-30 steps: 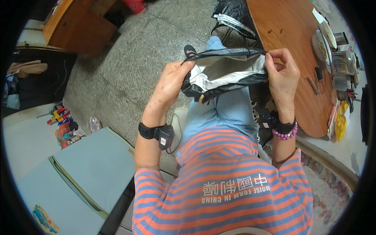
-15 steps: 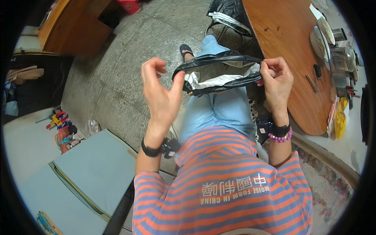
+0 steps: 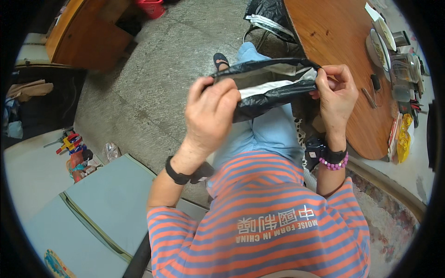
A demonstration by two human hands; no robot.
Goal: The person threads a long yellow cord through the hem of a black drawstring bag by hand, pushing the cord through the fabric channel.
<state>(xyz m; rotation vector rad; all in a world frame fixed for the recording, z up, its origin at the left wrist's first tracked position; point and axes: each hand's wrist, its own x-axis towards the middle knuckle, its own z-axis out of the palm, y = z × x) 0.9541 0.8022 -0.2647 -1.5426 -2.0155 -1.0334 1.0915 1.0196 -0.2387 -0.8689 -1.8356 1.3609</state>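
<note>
Between my hands a shiny black bag (image 3: 266,103) with a pale lining is stretched sideways above my lap, its mouth facing up. At its left end, my left hand (image 3: 211,109) is closed over the rim, the fingers curled around the edge. My right hand (image 3: 336,90) pinches the right corner of the rim between thumb and fingers. White lining (image 3: 266,89) shows along the near inside edge. The bottom of the bag is hidden from this angle.
To the right stands a brown wooden table (image 3: 333,41) with a bowl (image 3: 378,51), a clear jar (image 3: 403,67) and a dark spool (image 3: 375,83). Beyond my knees, black material with white strips (image 3: 271,23) lies on a stool. A pale blue cabinet (image 3: 109,190) is at lower left.
My left hand has moved right and turned, its fingers closing over the bag's left end where the thumb was at the rim before. My right hand and the bag shifted slightly right.
</note>
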